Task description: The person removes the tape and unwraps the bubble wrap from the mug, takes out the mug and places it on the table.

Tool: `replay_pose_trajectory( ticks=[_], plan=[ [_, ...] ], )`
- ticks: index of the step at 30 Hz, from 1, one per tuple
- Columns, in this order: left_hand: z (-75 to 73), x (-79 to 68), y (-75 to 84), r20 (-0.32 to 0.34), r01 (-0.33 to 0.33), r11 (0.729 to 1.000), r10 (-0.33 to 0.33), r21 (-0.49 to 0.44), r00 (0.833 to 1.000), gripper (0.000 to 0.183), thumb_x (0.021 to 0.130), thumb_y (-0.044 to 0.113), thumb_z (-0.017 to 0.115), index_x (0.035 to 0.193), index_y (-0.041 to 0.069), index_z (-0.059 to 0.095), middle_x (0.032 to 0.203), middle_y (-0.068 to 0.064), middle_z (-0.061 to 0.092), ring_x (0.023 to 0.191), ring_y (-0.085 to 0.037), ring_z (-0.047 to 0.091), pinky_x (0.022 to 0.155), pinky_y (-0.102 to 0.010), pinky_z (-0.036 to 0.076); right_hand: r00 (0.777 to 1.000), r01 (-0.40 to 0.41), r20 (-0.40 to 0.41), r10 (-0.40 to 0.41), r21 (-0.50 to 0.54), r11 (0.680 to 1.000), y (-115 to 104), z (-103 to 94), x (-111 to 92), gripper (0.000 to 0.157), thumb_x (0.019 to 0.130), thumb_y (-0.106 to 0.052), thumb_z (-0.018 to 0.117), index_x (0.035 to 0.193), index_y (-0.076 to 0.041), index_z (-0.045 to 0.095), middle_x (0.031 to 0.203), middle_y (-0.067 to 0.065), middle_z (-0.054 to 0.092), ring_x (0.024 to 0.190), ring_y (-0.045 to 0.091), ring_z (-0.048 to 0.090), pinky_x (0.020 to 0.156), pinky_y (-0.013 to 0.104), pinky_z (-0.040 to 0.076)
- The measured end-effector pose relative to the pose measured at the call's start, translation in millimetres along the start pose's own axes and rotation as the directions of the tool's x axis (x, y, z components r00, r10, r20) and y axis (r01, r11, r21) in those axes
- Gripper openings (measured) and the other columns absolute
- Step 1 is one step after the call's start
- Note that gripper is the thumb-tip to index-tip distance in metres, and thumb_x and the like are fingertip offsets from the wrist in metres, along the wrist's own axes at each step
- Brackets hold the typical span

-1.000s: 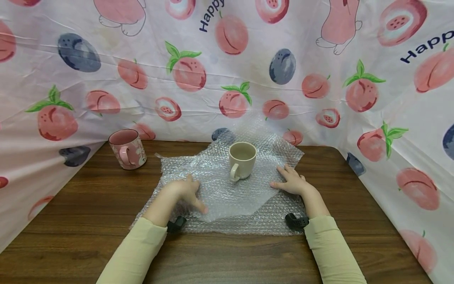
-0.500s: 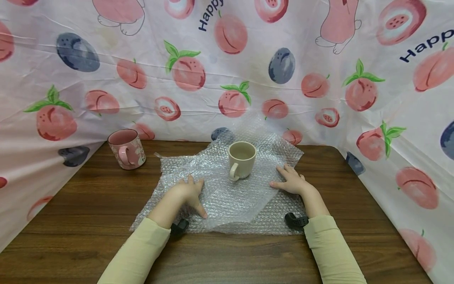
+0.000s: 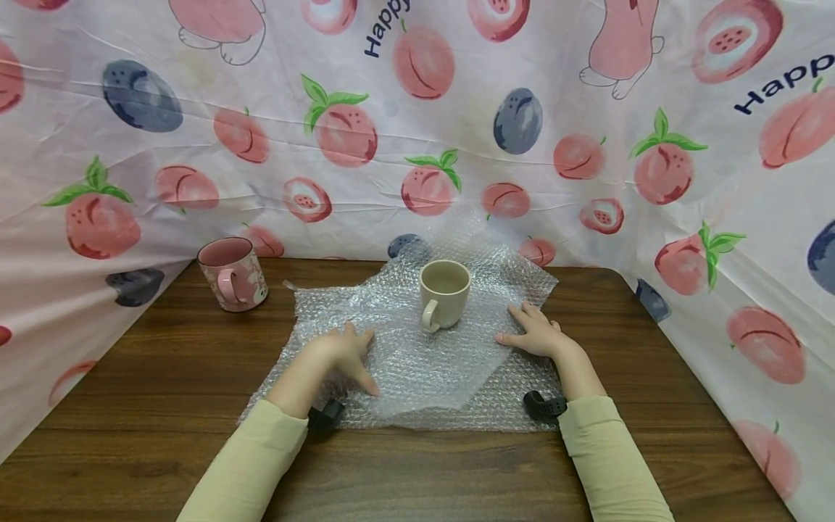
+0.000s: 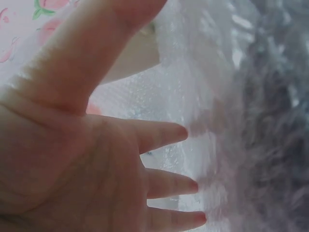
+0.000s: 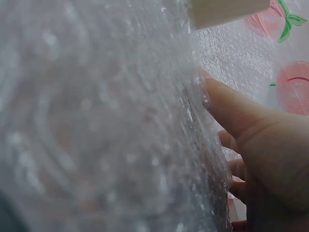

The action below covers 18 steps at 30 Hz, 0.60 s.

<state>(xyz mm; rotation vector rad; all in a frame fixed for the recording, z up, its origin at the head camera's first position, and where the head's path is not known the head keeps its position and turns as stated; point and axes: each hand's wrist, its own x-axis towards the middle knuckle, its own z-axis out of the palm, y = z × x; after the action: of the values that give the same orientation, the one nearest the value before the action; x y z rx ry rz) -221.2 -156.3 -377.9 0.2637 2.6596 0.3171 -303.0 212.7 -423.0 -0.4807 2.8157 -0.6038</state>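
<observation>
A cream mug (image 3: 446, 293) stands upright on a spread sheet of bubble wrap (image 3: 417, 370), its handle turned toward the front left. Left of the mug, my left hand (image 3: 342, 355) has its fingers spread, fingertips at the wrap. The left wrist view shows this left hand (image 4: 96, 159) with straight fingers and nothing in its palm. On the other side, my right hand (image 3: 536, 333) lies with spread fingers on the wrap's right part. In the right wrist view, the right thumb (image 5: 231, 104) reaches to the wrap, and part of the mug (image 5: 227, 10) shows above.
A pink patterned mug (image 3: 235, 275) stands at the back left of the brown wooden table (image 3: 443, 471). Fruit-printed cloth (image 3: 391, 138) hangs behind and along both sides. The wrap's back corner rises against that cloth. A black band (image 3: 544, 407) sits at the right wrist.
My left hand has shifted slightly over the wrap, and the wrap's upper layer near it has moved a little at its front edge. The right hand and both mugs stay put.
</observation>
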Motion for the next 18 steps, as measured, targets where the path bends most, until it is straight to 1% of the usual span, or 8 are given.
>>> replay_pose_trajectory(
  ticks=[2, 5, 9, 12, 15, 18],
  plan=[
    [-2.2, 0.1, -2.2, 0.01, -0.025, 0.999, 0.026, -0.031, 1.0, 0.119, 0.066, 0.052, 0.083, 0.152, 0.004, 0.018, 0.15, -0.037, 0.005, 0.133, -0.057, 0.014, 0.101, -0.069, 0.019, 1.0, 0.0, 0.001, 0.0, 0.0, 1.0, 0.2, -0.1, -0.1, 0.092, 0.088, -0.061, 0.055, 0.153, -0.007, 0.018, 0.155, 0.027, 0.005, 0.141, 0.045, 0.001, 0.103, 0.07, 0.002],
    [-6.0, -1.3, -4.0, 0.025, -0.044, 0.997, 0.045, -0.058, 0.999, 0.116, 0.067, 0.052, 0.083, 0.152, 0.004, 0.02, 0.15, -0.036, 0.006, 0.135, -0.054, 0.013, 0.102, -0.069, 0.016, 1.0, 0.005, -0.001, -0.005, -0.002, 1.0, 0.2, -0.4, -0.2, 0.093, 0.088, -0.062, 0.054, 0.153, -0.006, 0.018, 0.155, 0.027, 0.005, 0.14, 0.046, 0.001, 0.102, 0.071, 0.002],
    [-11.0, -4.1, -4.4, 0.014, -0.074, 0.996, 0.075, -0.055, 0.997, 0.111, 0.068, 0.052, 0.082, 0.151, 0.003, 0.025, 0.15, -0.032, 0.017, 0.136, -0.05, 0.018, 0.104, -0.065, 0.019, 1.0, 0.006, -0.005, -0.006, -0.002, 1.0, -0.2, -1.0, -0.5, 0.091, 0.089, -0.06, 0.055, 0.153, -0.006, 0.018, 0.155, 0.027, 0.004, 0.141, 0.045, 0.001, 0.102, 0.07, 0.002],
    [-13.8, -4.8, -3.7, -0.026, -0.122, 0.99, 0.121, -0.067, 0.992, 0.103, 0.073, 0.048, 0.08, 0.148, -0.002, 0.029, 0.148, -0.029, 0.029, 0.135, -0.046, 0.024, 0.106, -0.06, 0.023, 1.0, 0.01, -0.006, -0.01, 0.001, 1.0, -0.4, -1.0, -1.7, 0.091, 0.089, -0.06, 0.055, 0.153, -0.005, 0.017, 0.155, 0.027, 0.004, 0.141, 0.045, 0.001, 0.103, 0.07, 0.002],
    [-15.3, -3.7, -2.9, -0.079, -0.16, 0.98, 0.151, -0.117, 0.985, 0.093, 0.078, 0.041, 0.078, 0.145, -0.005, 0.032, 0.145, -0.026, 0.036, 0.133, -0.044, 0.031, 0.106, -0.056, 0.026, 1.0, 0.021, -0.011, -0.021, 0.003, 1.0, -0.2, -0.9, -2.7, 0.093, 0.089, -0.061, 0.054, 0.152, -0.004, 0.018, 0.154, 0.029, 0.005, 0.14, 0.046, 0.002, 0.102, 0.071, 0.002],
    [-16.3, -1.7, -2.5, -0.134, -0.184, 0.974, 0.166, -0.134, 0.977, 0.084, 0.083, 0.038, 0.074, 0.143, -0.007, 0.035, 0.142, -0.026, 0.04, 0.13, -0.044, 0.036, 0.105, -0.055, 0.029, 0.999, 0.026, -0.02, -0.026, 0.007, 1.0, -0.1, -1.0, -3.0, 0.095, 0.088, -0.063, 0.054, 0.152, -0.003, 0.019, 0.154, 0.029, 0.006, 0.14, 0.046, 0.003, 0.102, 0.071, 0.003]
  ],
)
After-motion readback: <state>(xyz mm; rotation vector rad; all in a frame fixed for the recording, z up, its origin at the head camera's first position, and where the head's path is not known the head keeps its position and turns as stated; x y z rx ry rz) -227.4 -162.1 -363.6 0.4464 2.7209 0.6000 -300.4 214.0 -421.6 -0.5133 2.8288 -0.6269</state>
